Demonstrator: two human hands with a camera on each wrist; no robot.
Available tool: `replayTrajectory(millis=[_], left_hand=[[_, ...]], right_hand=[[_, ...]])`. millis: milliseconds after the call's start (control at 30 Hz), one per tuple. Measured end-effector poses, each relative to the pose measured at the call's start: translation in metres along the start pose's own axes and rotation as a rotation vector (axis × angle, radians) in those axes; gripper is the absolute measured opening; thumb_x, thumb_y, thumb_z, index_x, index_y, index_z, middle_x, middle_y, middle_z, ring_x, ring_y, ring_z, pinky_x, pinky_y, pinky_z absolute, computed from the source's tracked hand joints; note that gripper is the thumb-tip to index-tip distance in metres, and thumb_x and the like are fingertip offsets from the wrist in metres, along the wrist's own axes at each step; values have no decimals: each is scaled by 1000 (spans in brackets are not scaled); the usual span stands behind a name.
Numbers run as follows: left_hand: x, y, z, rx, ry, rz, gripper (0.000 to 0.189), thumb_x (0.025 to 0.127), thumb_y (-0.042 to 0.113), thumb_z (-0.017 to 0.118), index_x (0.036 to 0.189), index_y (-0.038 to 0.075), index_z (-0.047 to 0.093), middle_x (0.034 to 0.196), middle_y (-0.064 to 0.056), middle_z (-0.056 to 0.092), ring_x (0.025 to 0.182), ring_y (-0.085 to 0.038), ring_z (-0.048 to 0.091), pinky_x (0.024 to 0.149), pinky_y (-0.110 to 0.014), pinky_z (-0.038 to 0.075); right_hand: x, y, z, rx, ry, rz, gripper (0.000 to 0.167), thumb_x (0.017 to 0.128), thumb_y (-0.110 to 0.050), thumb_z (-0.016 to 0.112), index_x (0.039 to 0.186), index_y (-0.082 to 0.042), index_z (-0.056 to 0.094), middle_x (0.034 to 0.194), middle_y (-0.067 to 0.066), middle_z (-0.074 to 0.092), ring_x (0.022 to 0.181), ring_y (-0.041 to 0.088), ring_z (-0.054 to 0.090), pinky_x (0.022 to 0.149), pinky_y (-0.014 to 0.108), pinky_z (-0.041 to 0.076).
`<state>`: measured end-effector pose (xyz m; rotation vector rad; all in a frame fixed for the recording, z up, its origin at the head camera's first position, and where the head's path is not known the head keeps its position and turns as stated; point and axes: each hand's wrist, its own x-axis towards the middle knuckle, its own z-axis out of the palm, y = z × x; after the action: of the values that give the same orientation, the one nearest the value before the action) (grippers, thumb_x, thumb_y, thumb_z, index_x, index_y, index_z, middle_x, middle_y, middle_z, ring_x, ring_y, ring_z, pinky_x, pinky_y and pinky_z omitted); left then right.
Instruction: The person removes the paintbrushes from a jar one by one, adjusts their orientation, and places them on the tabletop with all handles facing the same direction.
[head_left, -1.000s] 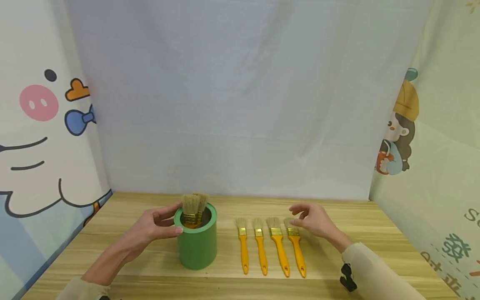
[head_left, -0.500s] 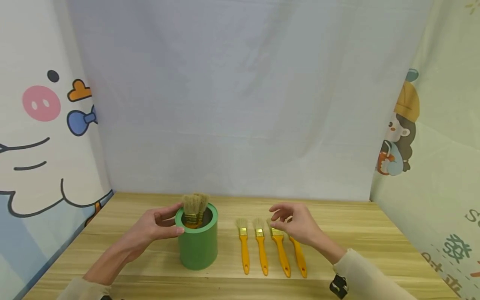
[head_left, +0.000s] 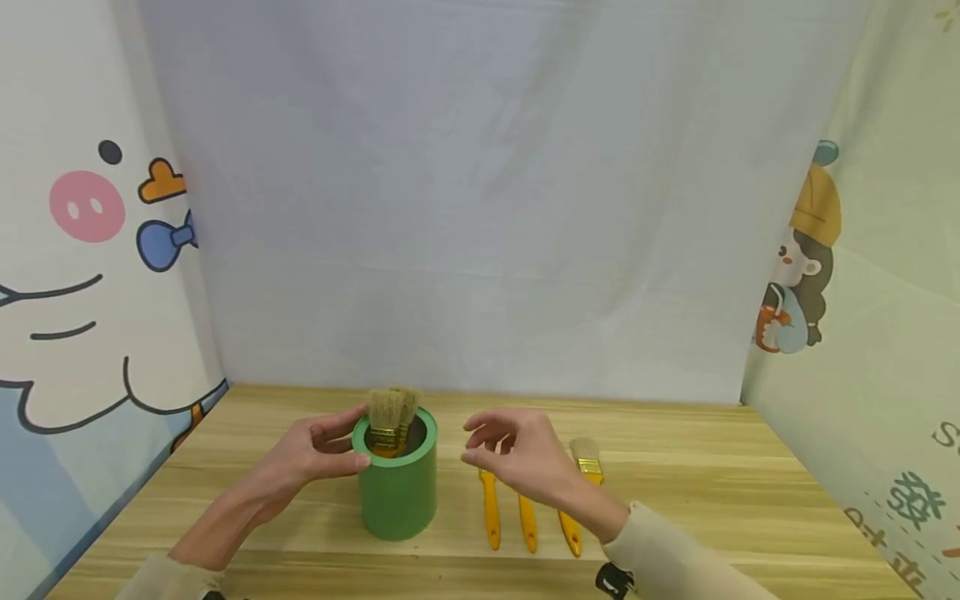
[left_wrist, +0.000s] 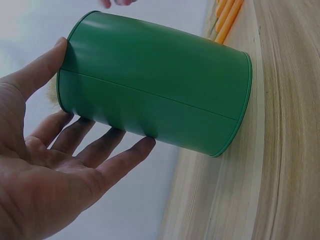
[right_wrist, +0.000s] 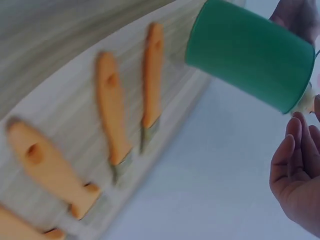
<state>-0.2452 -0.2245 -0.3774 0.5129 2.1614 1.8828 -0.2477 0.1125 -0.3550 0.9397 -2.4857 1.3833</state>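
My left hand (head_left: 303, 454) holds the green can (head_left: 397, 500) near its rim, thumb on one side and fingers on the other, as the left wrist view also shows. Upright in the can stand paintbrushes (head_left: 386, 412), bristles up; their handles are mostly hidden inside. My right hand (head_left: 517, 454) hovers over the bristle ends of the paintbrushes lying on the table, holding nothing, its fingers loosely bent. It partly covers the leftmost paintbrush (head_left: 491, 517) and its neighbours. The rightmost paintbrush (head_left: 587, 458) shows its bristles, while the forearm crosses its handle.
Under everything is a wood-grain table (head_left: 712, 483). A pale cloth (head_left: 480, 208) hangs behind it, with printed cartoon panels at left and right. The orange handles of the lying paintbrushes point toward the table's front.
My right hand has moved left, from the rightmost lying paintbrush across the row toward the can. The left hand stays on the can, and the paintbrushes lie where they were.
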Motion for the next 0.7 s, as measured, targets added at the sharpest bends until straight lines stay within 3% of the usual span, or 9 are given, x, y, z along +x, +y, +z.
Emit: replayTrajectory(millis=[367, 700], left_hand=[[1, 1, 1, 2, -9, 4, 84, 98, 16, 77, 165, 0, 28, 167, -24, 28, 148, -51, 34, 109, -47, 49], [1, 1, -1, -5, -7, -12, 85, 98, 15, 76, 166, 1, 27, 168, -22, 29, 148, -50, 34, 108, -48, 50]], right_hand=[[29, -27, 36, -31, -4, -70, 30, 94, -12, 81, 123, -8, 76, 99, -2, 79, 83, 9, 65, 76, 32, 53], [50, -28, 54, -80, -21, -1, 40, 96, -18, 80, 135, -13, 70, 108, -1, 79, 103, 13, 70, 78, 30, 51]])
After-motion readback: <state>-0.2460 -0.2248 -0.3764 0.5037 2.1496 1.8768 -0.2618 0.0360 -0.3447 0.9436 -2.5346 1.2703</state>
